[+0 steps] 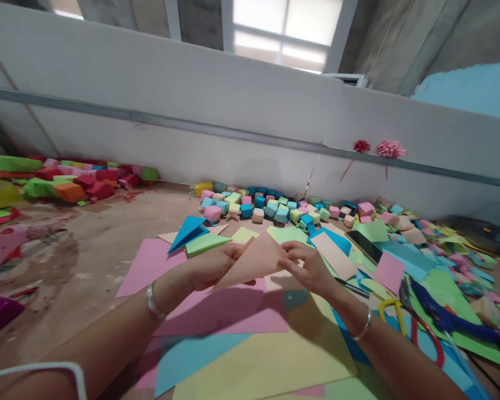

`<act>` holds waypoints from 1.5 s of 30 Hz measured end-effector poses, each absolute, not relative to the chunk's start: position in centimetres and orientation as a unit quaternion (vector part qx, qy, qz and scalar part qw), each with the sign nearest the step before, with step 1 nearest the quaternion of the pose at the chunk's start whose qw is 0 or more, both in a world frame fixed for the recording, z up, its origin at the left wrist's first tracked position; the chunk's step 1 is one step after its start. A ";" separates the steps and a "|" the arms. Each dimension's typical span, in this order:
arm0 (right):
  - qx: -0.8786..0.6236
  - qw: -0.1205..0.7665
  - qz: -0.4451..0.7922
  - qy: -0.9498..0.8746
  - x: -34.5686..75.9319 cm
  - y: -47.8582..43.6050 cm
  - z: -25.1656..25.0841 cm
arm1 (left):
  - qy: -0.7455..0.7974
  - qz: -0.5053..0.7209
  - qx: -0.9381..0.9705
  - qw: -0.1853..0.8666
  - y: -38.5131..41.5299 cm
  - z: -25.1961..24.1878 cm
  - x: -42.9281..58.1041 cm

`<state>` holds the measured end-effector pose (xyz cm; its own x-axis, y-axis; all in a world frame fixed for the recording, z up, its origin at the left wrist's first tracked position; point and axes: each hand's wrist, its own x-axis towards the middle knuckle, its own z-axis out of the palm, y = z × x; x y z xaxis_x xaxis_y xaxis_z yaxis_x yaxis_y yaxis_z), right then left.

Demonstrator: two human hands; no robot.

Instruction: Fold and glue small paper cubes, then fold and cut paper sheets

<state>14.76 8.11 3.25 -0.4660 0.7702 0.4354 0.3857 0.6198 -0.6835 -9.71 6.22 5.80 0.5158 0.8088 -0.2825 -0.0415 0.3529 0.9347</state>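
A sheet of peach paper (256, 256), folded to a pointed triangle, is held up between my two hands over the table. My left hand (216, 266) grips its left side, with some fingers hidden behind the paper. At the right edge, my right hand (306, 266) pinches it between thumb and fingers. Under my hands lie pink paper (233, 311), a large pale yellow sheet (275, 361) and a light blue sheet (179, 355). Just beyond my left hand rest a folded blue paper (187, 233) and a folded green paper (207, 243).
Several small paper cubes (258, 215) line the white wall. Scissors with yellow and red handles (427, 333), a dark blue-handled tool (454, 322), a phone (364, 246) and a pen (353, 288) lie right. A pink glue gun (8, 244) and red-green paper pieces (95, 186) are left.
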 end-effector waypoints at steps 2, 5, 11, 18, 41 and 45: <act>-0.369 0.376 0.273 -0.805 14.7 8.3 3.0 | 0.389 0.296 0.489 0.722 6.1 6.0 -9.6; -0.371 0.384 0.258 -0.805 14.6 8.4 2.8 | 0.409 0.307 0.462 0.724 6.2 5.9 -9.6; -0.368 0.370 0.192 -0.831 14.5 8.6 2.0 | 0.467 0.386 0.498 0.620 6.6 5.0 -9.5; -0.355 0.351 0.143 -0.854 14.3 8.3 1.4 | 0.523 0.427 0.571 0.467 6.6 5.0 -8.9; -0.438 0.278 0.133 -0.844 14.2 7.7 1.8 | 0.537 0.393 0.589 0.458 6.0 4.6 -8.6; -0.397 0.286 0.045 -0.871 13.7 6.8 2.1 | 0.532 0.365 0.614 0.455 5.4 4.3 -7.9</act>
